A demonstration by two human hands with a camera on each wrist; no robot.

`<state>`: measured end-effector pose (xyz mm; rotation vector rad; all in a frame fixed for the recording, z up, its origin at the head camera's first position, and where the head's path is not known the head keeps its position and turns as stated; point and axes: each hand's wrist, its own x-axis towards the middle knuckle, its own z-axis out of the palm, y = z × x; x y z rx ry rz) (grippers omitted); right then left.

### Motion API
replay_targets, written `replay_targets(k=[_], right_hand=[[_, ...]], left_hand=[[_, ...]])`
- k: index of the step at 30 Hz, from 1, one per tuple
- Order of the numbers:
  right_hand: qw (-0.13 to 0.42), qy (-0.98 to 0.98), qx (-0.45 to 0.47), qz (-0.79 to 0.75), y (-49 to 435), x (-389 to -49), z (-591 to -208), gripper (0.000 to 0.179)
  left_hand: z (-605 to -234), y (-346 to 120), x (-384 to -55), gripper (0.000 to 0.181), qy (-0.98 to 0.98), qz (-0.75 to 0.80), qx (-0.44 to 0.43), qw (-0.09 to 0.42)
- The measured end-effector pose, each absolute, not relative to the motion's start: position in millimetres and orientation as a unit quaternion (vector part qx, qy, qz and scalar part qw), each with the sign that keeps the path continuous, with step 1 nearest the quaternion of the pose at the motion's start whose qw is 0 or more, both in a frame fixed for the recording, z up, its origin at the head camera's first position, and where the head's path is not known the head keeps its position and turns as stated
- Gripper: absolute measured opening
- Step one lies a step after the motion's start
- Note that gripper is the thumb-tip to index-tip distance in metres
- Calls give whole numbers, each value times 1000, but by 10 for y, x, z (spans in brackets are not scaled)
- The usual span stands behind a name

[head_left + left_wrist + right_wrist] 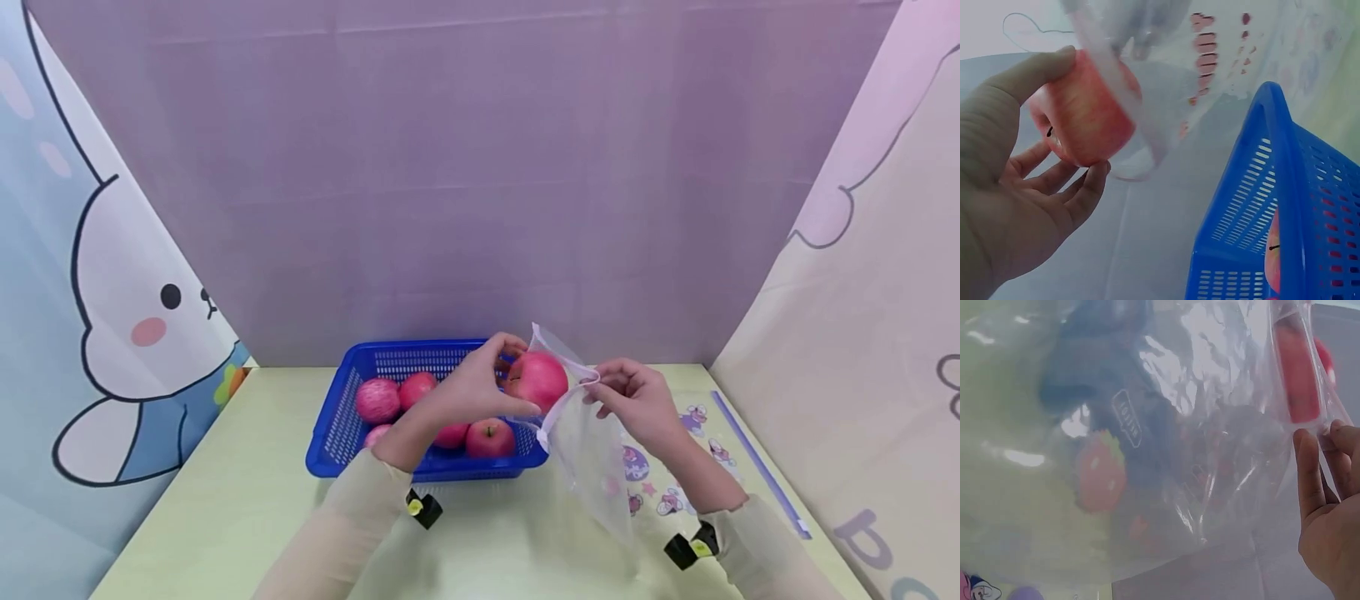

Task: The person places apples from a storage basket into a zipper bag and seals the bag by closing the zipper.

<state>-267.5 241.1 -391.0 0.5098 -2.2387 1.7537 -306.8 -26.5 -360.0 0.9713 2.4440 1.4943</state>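
My left hand [480, 382] grips a red apple [542, 380] between thumb and fingers, at the mouth of a clear plastic zip bag [600, 467]. In the left wrist view the apple [1088, 109] has its stem end toward the palm, and the bag's rim crosses in front of its far side. The rim of the bag is pinched by my right hand [633, 400], which holds the mouth apart while the body hangs down. Printed strawberries show on the bag [1047, 506] in the right wrist view.
Beneath my left hand stands a blue plastic basket [324, 442] with several apples [491, 438] in it. On the table [225, 483] at the right lies a cartoon-printed bag [693, 417] with a purple slider strip [759, 462]. A purple cloth [480, 183] hangs behind.
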Motion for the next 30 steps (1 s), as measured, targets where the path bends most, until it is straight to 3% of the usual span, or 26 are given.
replay_targets(k=[15, 30], right_hand=[[142, -740, 184, 631, 2430, -2647, -3924, 13], [170, -692, 180, 678, 2598, -2609, -3841, 12]], left_hand=[[-3767, -85, -3113, 58, 807, 506, 302, 42], [-3924, -240, -3226, 14, 806, 526, 272, -23]])
